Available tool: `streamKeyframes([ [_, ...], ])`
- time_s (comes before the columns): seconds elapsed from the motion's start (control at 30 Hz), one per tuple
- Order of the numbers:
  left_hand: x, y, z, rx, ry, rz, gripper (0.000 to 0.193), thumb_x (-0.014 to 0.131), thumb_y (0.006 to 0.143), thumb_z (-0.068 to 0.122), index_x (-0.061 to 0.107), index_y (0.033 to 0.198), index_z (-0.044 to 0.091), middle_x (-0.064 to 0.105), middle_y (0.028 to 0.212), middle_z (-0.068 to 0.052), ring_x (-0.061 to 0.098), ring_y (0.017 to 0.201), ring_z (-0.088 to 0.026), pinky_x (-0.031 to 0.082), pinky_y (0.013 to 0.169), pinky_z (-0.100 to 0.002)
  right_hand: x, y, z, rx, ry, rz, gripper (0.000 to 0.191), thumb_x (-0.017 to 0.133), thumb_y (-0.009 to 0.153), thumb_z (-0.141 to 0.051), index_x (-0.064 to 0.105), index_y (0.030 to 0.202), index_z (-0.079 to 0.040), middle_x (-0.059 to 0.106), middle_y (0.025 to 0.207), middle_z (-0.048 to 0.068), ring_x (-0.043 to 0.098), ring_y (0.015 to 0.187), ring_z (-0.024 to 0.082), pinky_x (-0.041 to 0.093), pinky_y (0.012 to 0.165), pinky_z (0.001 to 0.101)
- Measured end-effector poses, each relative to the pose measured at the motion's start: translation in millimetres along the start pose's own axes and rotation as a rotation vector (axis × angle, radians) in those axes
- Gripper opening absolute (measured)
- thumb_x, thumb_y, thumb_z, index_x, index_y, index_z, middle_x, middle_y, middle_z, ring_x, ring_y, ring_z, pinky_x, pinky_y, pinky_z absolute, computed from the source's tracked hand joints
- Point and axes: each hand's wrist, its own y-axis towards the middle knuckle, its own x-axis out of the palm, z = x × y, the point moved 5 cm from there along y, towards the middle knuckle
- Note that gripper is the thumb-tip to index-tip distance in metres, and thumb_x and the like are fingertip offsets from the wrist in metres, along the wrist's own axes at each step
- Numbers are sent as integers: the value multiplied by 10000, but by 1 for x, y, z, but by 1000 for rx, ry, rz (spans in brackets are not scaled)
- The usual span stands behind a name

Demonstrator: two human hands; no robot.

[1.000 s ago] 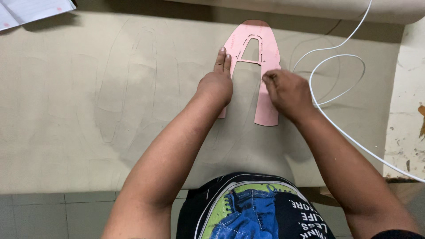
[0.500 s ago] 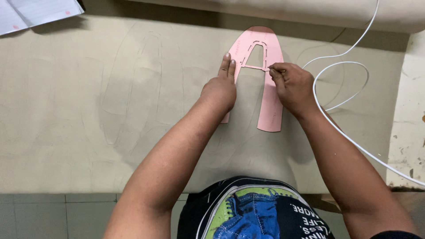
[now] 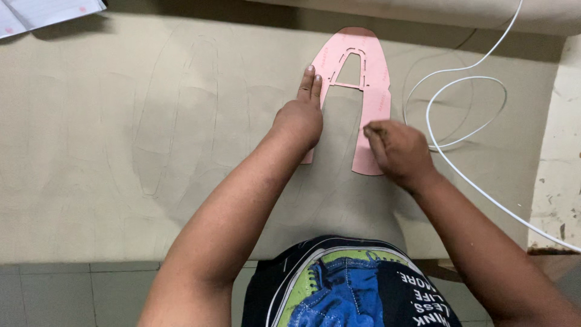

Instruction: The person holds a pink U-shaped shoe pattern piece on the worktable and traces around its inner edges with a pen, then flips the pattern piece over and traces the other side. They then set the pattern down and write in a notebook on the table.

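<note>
The head camera is looking down on a beige sheet of material covering the work surface, with faint traced outlines showing on it. A pink horseshoe-shaped template is lying flat on the sheet, its rounded end pointing away from the person and its two legs pointing back toward them. The left hand is pressing palm-down on the template's left leg, fingers stretched out straight and together, gripping nothing. The right hand is resting on the lower part of the right leg with its fingers curled inward; whether they are pinching a small tool cannot be told. A white cable is looping just right of the template. Some white papers are lying at the far left corner.
</note>
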Motion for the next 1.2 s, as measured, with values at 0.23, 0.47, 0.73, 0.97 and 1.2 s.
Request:
streamKeyframes([
  [0.23, 0, 2, 3, 18, 91, -37, 1002, 559, 795, -77, -32, 1604, -40, -204, 1659, -254, 707, 1018, -341, 613, 733, -384, 8, -68, -28, -21, 166, -5, 90, 700, 936, -101, 705, 990, -30, 746, 920, 125, 732, 814, 291, 583, 740, 391],
  [0.47, -2, 1, 3, 46, 127, -17, 919, 477, 843, -123, -27, 1608, -54, -177, 1658, -291, 734, 950, -330, 620, 693, -368, 2, -73, -26, -48, 186, 58, 102, 701, 952, -113, 680, 990, -21, 746, 942, 125, 732, 842, 297, 587, 751, 378],
  [0.73, -2, 0, 3, 38, 161, -44, 936, 491, 830, -149, -26, 1606, -63, -174, 1664, -295, 738, 968, -324, 621, 697, -349, 1, -62, -19, 140, 199, 54, 104, 687, 967, -106, 735, 1002, -22, 758, 930, 117, 745, 794, 239, 586, 729, 348],
  [0.97, -3, -1, 1, 6, 70, -41, 988, 527, 818, -118, -52, 1614, -26, -194, 1675, -246, 716, 1005, -354, 613, 738, -383, -1, 14, 22, 318, 420, 196, 194, 625, 1056, -119, 703, 1174, 13, 770, 1053, 119, 742, 968, 184, 579, 855, 306],
  [1.2, -8, -7, 3, 5, 73, -50, 1010, 539, 817, -130, -65, 1618, -9, -193, 1678, -246, 728, 972, -343, 627, 750, -381, -2, 33, 26, 253, 423, 227, 192, 619, 1073, -121, 696, 1162, 30, 761, 1049, 121, 747, 963, 164, 605, 866, 299],
])
